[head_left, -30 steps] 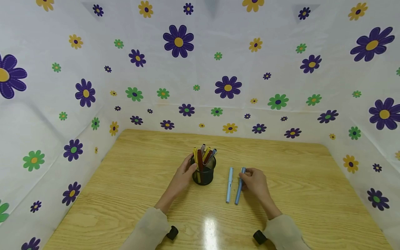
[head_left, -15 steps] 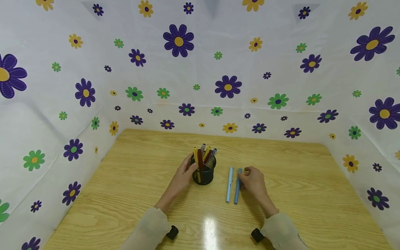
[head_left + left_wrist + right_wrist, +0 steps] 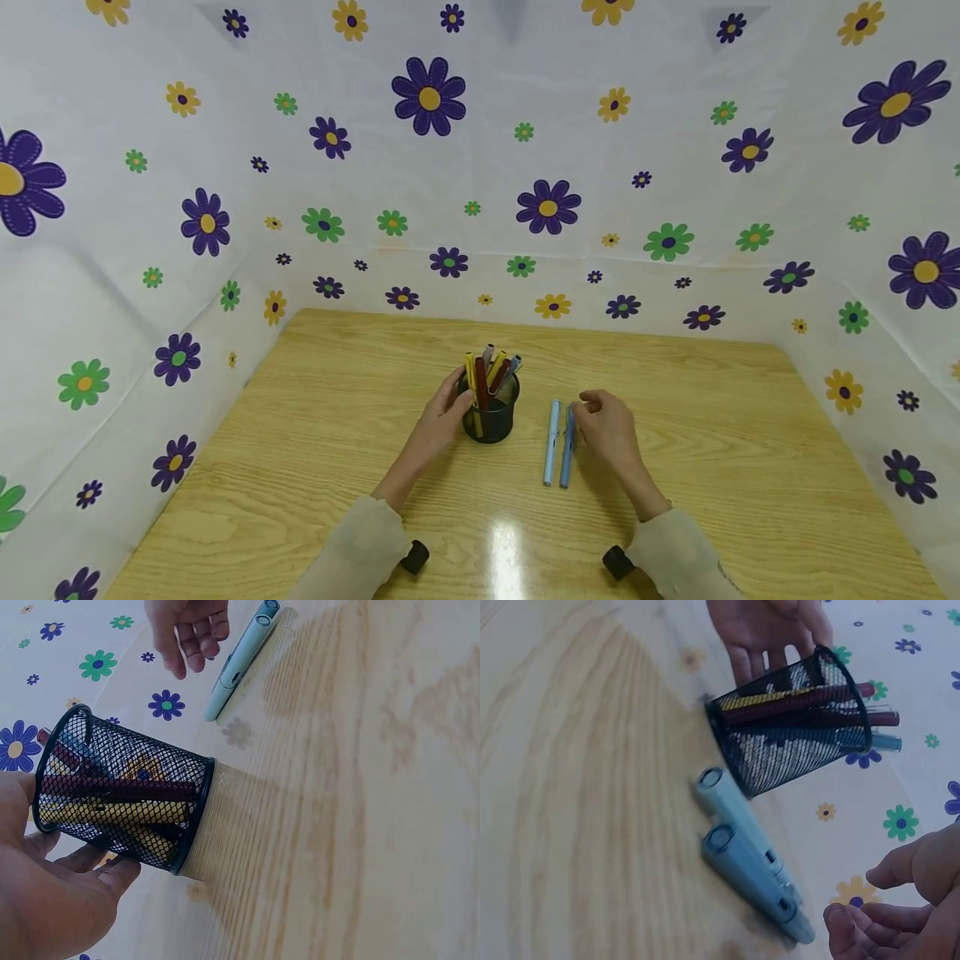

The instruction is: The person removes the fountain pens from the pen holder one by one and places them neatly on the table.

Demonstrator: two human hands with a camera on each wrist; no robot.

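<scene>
In the head view my left hand (image 3: 441,417) holds the side of a black mesh pen holder (image 3: 491,427), which stands upright with yellow, dark red, grey and blue pens in it. The left wrist view shows the fingers (image 3: 82,862) against the mesh near the rim. Right of the holder lie a light blue pen (image 3: 552,446) and a darker blue pen (image 3: 567,458), side by side and nearly parallel. Close beside the darker pen is my right hand (image 3: 611,429). Seen from the right wrist, its loosely bent fingers (image 3: 889,919) hold nothing and stand apart from both pens.
The wooden table (image 3: 337,358) is enclosed at the back and sides by white cloth (image 3: 480,167) printed with flowers. Black wrist straps (image 3: 618,563) show below both sleeves. Light glares on the table's near middle.
The darker blue pen has shifted left, closer to the light blue pen. My right hand has moved slightly left with it and let it go. My left hand and the pen holder have stayed put.
</scene>
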